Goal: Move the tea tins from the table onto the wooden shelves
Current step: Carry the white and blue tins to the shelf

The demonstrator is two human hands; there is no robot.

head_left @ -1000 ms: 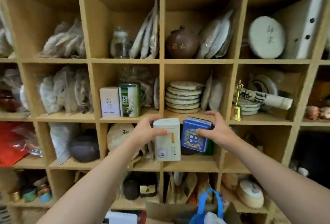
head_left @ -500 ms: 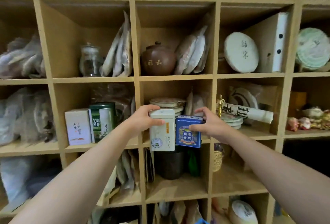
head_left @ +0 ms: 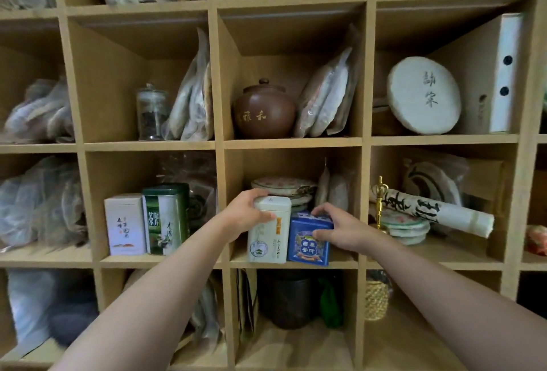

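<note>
A tall white tea tin point(head_left: 268, 240) stands at the front edge of the middle cubby of the wooden shelves point(head_left: 291, 143), with my left hand point(head_left: 246, 213) gripping its lid. Right beside it a shorter blue tea tin point(head_left: 307, 242) rests on the same board, held at its top right corner by my right hand point(head_left: 340, 227). Both tins touch each other and sit in front of a stack of round tea cakes point(head_left: 285, 190). One cubby to the left stand a white box point(head_left: 125, 224) and a green tin point(head_left: 165, 218).
A brown clay jar point(head_left: 264, 111) and bagged tea cakes fill the cubby above. To the right lie a paper scroll point(head_left: 435, 213) and a gold ornament point(head_left: 379, 202). Below are a dark jar point(head_left: 285, 296) and a woven basket point(head_left: 376, 299). Every cubby holds something.
Both hands lifted the two tins from in front of the lower cubby up to the middle cubby and brought them down onto its board. The camera view rose with them.
</note>
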